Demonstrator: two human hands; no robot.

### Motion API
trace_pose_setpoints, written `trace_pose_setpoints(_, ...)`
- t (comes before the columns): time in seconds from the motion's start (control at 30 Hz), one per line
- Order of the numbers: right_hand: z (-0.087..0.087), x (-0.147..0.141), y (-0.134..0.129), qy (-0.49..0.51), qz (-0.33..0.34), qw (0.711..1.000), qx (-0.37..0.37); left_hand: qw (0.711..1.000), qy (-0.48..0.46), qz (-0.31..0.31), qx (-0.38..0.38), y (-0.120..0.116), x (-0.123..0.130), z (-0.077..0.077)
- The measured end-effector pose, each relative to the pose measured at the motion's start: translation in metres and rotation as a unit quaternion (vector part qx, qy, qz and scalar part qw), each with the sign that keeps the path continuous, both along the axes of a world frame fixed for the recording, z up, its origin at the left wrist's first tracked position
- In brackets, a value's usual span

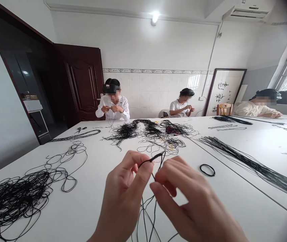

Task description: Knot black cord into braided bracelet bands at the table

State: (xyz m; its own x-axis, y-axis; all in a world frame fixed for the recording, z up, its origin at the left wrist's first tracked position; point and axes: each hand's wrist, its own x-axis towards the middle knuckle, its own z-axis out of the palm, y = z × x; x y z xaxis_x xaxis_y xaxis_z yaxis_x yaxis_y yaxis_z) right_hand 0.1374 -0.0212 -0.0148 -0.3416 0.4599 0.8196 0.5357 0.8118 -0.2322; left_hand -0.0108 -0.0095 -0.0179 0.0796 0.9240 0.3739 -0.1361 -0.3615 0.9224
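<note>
Between thumb and forefinger, my left hand (127,188) pinches a short braided black cord (156,156), held up over the table. The knotted part slants up to the right from the fingertips and ends in a small loop. Close beside it, my right hand (186,191) has its fingers curled, thumb and forefinger near a strand running down from the braid; whether they grip it is hard to see. Several loose cord ends (145,222) hang below and between both hands. A finished-looking black cord ring (207,170) lies on the table right of my right hand.
A tangled heap of black cord (19,196) covers the left of the white table (83,215). More cord piles (148,131) lie mid-table, a long bundle (254,164) at right, scissors (80,129) at far left. Three people (113,104) sit across the table, hands raised or resting on it.
</note>
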Motion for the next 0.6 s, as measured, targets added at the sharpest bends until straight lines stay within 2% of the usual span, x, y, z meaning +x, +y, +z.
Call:
trace_pose_setpoints(0.07,0.001,0.008,-0.001,0.058,-0.011,0.998,0.038,1.0,0.027,0.0,0.005,0.0,-0.003,0.003)
trace_pose_setpoints(0.13,0.003,0.015,0.001,0.091,-0.003,0.994,0.068,0.998,0.047,-0.031,0.004,-0.002,-0.006,0.005)
trace_pose_setpoints(0.3,0.005,0.02,0.008,0.058,0.066,0.995,0.055,0.99,0.02,-0.133,-0.039,-0.004,-0.005,0.007)
trace_pose_setpoints(0.4,0.006,0.017,0.011,0.06,0.066,0.995,0.053,0.986,-0.003,-0.161,-0.045,-0.004,-0.003,0.009)
trace_pose_setpoints(0.5,0.004,0.015,0.012,0.056,0.049,0.995,0.059,0.992,0.027,-0.123,-0.006,-0.005,0.0,0.011)
trace_pose_setpoints(0.6,0.003,0.014,0.012,0.043,0.043,0.996,0.058,0.987,0.119,-0.017,0.111,-0.007,0.0,0.01)
